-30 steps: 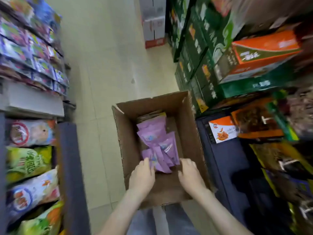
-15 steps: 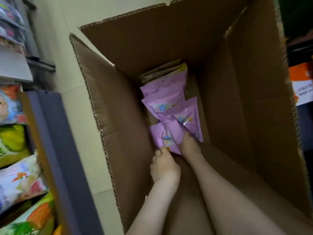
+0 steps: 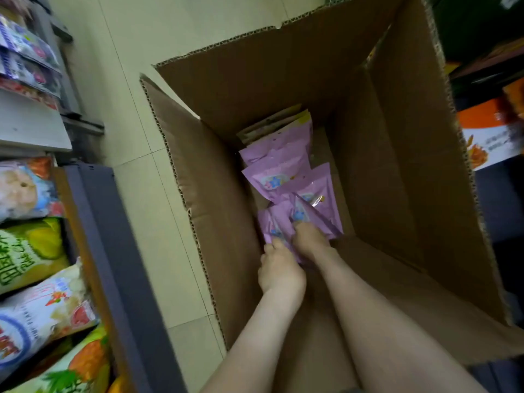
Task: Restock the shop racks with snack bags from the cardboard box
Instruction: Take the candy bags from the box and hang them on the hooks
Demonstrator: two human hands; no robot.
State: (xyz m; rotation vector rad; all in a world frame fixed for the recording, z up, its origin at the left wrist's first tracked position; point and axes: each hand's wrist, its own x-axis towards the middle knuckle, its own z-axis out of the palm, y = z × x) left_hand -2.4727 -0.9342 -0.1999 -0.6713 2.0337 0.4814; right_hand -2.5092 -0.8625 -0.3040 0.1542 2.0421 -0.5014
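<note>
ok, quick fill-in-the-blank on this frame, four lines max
1. The left hand and right hand are both down inside the cardboard ____.
2. The box stands on a tiled ____.
3. Of the two, the ____ hand reaches further in among the bags.
4. The rack with the yellow-green bag is on the person's ____ side.
Missing: box; floor; right; left.

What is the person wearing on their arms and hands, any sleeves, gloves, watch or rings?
Nothing visible. The left forearm and right forearm are bare to the frame's edge, with no sleeve or cuff showing. The left hand and right hand have no gloves, and neither wrist carries a watch or bracelet. Blur could hide a thin ring.
</note>
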